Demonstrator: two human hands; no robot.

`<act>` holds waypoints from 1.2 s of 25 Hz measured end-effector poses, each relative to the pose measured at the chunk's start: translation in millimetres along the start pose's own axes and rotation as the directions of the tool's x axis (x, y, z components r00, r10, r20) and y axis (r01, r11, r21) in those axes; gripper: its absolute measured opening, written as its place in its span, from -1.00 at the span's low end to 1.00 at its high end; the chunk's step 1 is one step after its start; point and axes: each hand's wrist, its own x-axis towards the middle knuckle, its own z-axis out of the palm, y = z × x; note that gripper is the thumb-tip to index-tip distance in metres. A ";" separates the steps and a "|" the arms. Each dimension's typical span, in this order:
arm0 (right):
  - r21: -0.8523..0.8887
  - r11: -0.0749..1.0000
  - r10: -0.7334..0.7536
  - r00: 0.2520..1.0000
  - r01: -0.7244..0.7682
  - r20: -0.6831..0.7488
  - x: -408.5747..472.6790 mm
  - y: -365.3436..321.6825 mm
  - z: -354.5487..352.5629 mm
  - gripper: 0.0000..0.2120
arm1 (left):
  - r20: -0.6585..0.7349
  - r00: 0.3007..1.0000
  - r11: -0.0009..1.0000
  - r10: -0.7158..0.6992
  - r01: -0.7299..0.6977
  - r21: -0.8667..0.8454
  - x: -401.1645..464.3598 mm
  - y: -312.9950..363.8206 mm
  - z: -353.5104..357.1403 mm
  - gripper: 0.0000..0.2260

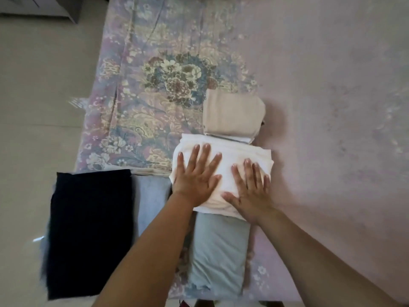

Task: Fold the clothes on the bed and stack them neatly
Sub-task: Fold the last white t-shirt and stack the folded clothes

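A folded white garment [230, 149] lies on the bed [332, 107] in the middle of the view. My left hand [195, 176] presses flat on its left half with fingers spread. My right hand [252, 188] presses flat on its right half, fingers straight. Just beyond it sits a folded beige garment [232, 115] on top of a thin pale piece. A folded light blue-grey garment [219, 255] lies below the white one, nearer to me. To the left a folded dark navy garment [90, 231] rests on a grey-blue one [150, 198].
The bed carries a pink floral sheet with a big flower motif [177, 78] behind the piles. Its left edge borders a pale tiled floor [39, 107]. A dark piece of furniture [44, 7] stands at the top left corner.
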 end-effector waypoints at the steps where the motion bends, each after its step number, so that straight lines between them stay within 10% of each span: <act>1: -0.005 1.000 0.005 1.000 -0.005 -0.027 -4.7 -5.1 -3.5 -0.22 | -0.063 0.998 1.000 0.000 0.001 0.015 -4.1 3.6 -7.0 -0.48; 4: 0.040 0.999 -0.017 0.960 0.029 -0.279 -57.5 -7.5 -2.0 -0.29 | -0.319 0.947 0.998 0.041 -0.055 -0.035 -56.1 22.4 -12.1 -0.54; 7: 0.484 0.843 0.388 0.889 -0.235 -0.244 -123.0 3.6 30.8 -0.30 | -0.238 0.947 0.929 -0.217 0.125 -0.347 -141.8 58.4 12.4 -0.51; 12: 0.821 0.198 0.573 0.743 -0.536 0.346 -136.6 -6.0 80.8 -0.52 | 0.476 0.642 0.137 -0.601 0.670 -0.730 -174.4 88.8 42.0 -0.35; 18: 0.806 0.222 0.453 0.790 -0.549 0.414 -119.9 9.9 82.9 -0.57 | 0.703 0.557 -0.289 -0.442 0.654 -0.699 -166.6 65.9 39.6 -0.28; 26: 0.739 0.069 0.075 0.742 -0.671 0.667 -160.3 35.9 40.7 -0.58 | 0.741 0.672 -0.629 0.000 0.576 -0.522 -227.1 99.0 19.5 -0.57; 30: 0.764 0.321 0.071 0.819 -0.559 0.569 -163.1 21.3 -19.9 -0.49 | 0.671 0.738 -0.639 -0.067 0.485 -0.598 -231.6 109.6 -16.6 -0.44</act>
